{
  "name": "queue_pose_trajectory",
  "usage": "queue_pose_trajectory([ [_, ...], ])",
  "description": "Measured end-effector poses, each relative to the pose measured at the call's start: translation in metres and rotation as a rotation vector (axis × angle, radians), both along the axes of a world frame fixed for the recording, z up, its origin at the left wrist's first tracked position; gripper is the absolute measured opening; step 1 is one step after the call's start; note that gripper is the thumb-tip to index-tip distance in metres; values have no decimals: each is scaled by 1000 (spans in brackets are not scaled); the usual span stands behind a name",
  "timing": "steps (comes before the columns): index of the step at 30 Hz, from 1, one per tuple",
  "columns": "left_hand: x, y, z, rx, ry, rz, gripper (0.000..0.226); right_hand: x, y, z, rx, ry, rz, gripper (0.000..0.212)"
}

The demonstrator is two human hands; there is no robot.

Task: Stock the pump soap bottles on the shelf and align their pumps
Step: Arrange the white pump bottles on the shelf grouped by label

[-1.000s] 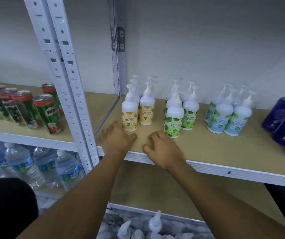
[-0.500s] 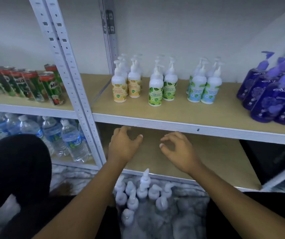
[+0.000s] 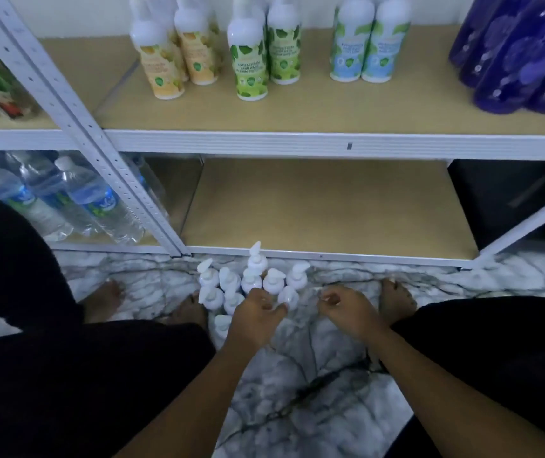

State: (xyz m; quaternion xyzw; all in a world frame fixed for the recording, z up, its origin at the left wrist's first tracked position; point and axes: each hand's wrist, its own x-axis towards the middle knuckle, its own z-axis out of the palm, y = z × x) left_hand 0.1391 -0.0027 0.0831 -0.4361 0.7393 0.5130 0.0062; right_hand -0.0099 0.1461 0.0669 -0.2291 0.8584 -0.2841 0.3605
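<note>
Several pump bottles (image 3: pixel 210 294) stand clustered on the floor (image 3: pixel 297 391) before the shelf (image 3: pixel 330 206), handy for picking. The left hand (image 3: pixel 257 314) curls over one, grasp unclear; the right hand (image 3: pixel 347 309) is loosely curled, empty.

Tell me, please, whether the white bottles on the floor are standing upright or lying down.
Upright: the white bottles on the floor are seen from above with their pump tops pointing up; none visibly lies sideways.

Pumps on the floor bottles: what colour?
White pumps, best seen in the head view.
</note>
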Motion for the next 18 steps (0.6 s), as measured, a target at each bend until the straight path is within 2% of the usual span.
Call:
queue_pose_trajectory([
  [3, -1, 9, -31, 59, -65, -17, 30, -7, -1, -19, 36, -47, 27, 27],
  [7, -8, 9, -92, 12, -94, -24, 62, -33, -9, -47, 44, -6, 4, 33],
  [10, -17, 7, -121, -59, -124, -33, 67, -64, -23, -76, 13, 33, 121, 55],
  [14, -32, -2, -150, -96, -97, -77, 72, -103, -47, -118, 8, -26, 325, 84],
  [18, -45, -4, -151, -233, -110, -38, 72, -121, -76, -126, 91, 30, 476, 95],
])
